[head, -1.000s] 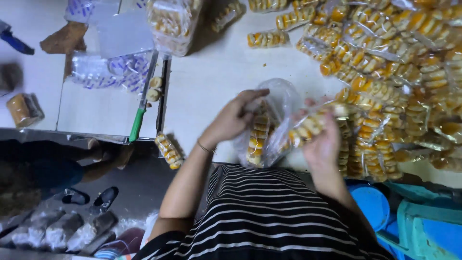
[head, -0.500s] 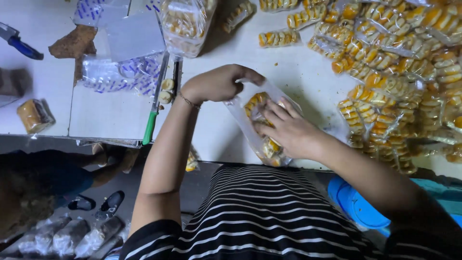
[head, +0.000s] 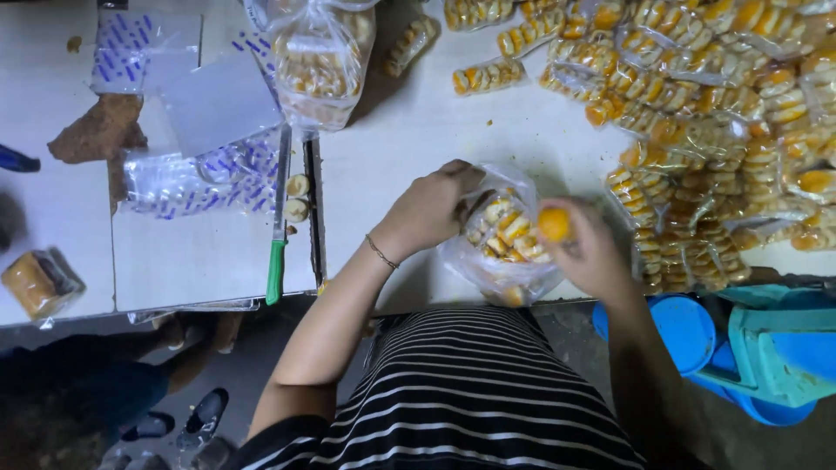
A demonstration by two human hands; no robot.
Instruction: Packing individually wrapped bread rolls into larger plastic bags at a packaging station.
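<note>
We have a clear plastic bag [head: 503, 252] part full of small wrapped orange-and-cream pastry packs, resting at the near edge of the bench [head: 409, 139], right in front of us. We judge it soft and limp, light but shifting as it fills, its film slippery and its contents easy to crush, so the place to hold is the gathered rim, not the belly. Our left hand [head: 431, 209] has its fingers pinched on the left side of the mouth, holding it open. Our right hand [head: 592, 252] is at the right side of the mouth, fingers closed on one pack [head: 555, 224] with a round orange end. Along the far right of the bench lies a big heap of packs [head: 723, 130]. To the left, beside a seam in the bench, lies a green-handled knife [head: 279, 226], with a filled bag [head: 318, 65] behind it.
</note>
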